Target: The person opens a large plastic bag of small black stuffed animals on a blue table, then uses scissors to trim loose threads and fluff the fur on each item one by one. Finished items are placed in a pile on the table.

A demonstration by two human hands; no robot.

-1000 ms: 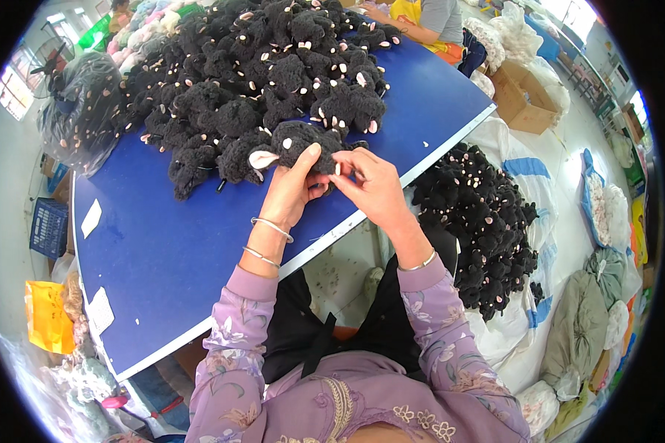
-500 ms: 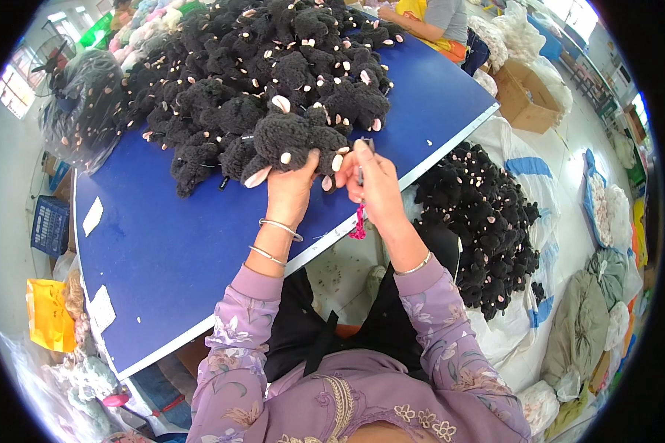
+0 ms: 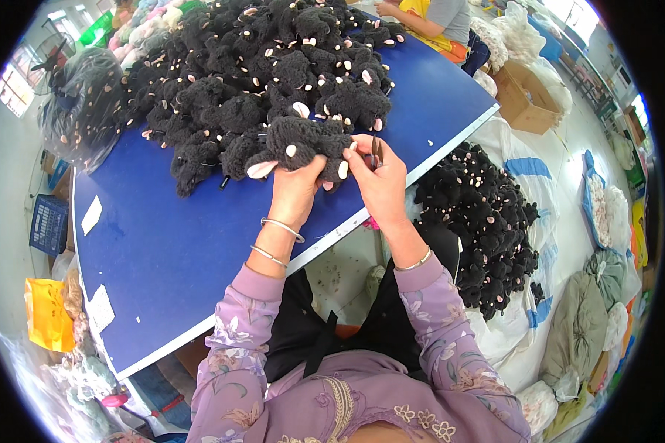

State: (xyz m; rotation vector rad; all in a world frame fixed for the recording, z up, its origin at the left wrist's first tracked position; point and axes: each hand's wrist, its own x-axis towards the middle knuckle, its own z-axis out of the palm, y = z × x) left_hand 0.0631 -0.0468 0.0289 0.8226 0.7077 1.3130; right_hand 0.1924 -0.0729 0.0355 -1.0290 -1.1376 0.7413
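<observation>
Left hand clamps the black plush toy from its near side, just before the heaped table; right hand, dark-bladed tool tucked in, pinches a pale-tipped limb at the toy's right end!

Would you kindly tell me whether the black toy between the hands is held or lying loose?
Held: the left hand grips the black toy; the right hand pinches one end.
</observation>
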